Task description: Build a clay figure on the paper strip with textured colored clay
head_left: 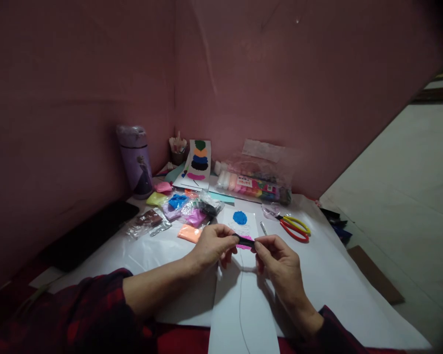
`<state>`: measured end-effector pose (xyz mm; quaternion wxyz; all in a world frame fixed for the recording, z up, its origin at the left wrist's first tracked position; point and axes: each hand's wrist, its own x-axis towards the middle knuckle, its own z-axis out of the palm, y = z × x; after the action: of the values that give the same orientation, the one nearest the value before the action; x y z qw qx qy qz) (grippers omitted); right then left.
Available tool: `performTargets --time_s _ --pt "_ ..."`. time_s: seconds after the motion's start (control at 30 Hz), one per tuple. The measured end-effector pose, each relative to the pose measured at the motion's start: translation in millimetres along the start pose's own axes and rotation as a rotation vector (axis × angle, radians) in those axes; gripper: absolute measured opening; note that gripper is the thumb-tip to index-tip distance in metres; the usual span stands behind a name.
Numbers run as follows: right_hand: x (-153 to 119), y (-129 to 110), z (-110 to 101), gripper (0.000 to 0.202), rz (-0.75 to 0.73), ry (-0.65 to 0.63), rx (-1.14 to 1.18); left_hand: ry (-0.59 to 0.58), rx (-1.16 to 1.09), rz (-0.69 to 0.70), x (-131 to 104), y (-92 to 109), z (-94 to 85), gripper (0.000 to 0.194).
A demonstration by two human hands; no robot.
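Observation:
A short black strip, perhaps clay (245,241), is stretched between my two hands above a white paper sheet (229,300). My left hand (214,246) pinches its left end between thumb and fingers. The right end is pinched by my right hand (280,260). On the sheet beyond, a blue round patch (239,218) lies above a pencilled outline. A pink patch (248,247) shows partly behind the strip, and a thin drawn line (240,300) runs down from it towards me.
Scissors with red and yellow handles (295,228) and a pen (263,228) lie right of the sheet. Coloured clay packets (190,209) are at left. Behind stand a purple bottle (136,162), a painted card (199,162) and a clay bag (253,184). A dark flat object (88,236) lies far left.

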<state>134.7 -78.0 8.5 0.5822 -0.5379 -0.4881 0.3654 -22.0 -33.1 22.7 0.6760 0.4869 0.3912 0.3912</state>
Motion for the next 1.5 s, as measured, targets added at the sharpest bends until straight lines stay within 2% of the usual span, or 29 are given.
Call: performTargets --time_s 0.3,0.43,0.57,0.77,1.03,1.23,1.5 --pt "-5 8 -1 0.025 0.089 -0.151 0.011 -0.194 -0.017 -0.017 1 -5 -1.8 0.034" --pt "-7 6 -1 0.026 0.033 -0.22 0.022 -0.182 -0.038 -0.036 2 -6 -1.7 0.049" --pt "-6 3 -1 0.021 -0.057 -0.275 0.013 -0.224 0.027 -0.029 0 -6 0.6 0.04" --pt "-6 4 0 0.021 -0.046 -0.258 0.006 -0.162 0.103 0.008 -2 -3 4.0 0.025" --pt "-8 4 -1 0.022 0.021 -0.25 -0.015 -0.166 0.073 -0.012 0 -4 4.0 0.024" --pt "-5 1 1 0.022 -0.014 -0.282 0.049 -0.154 0.033 0.014 0 -4 3.1 0.024" --pt "-5 -4 2 0.02 0.012 -0.217 0.048 -0.144 0.024 -0.019 -1 -1 4.0 0.024"
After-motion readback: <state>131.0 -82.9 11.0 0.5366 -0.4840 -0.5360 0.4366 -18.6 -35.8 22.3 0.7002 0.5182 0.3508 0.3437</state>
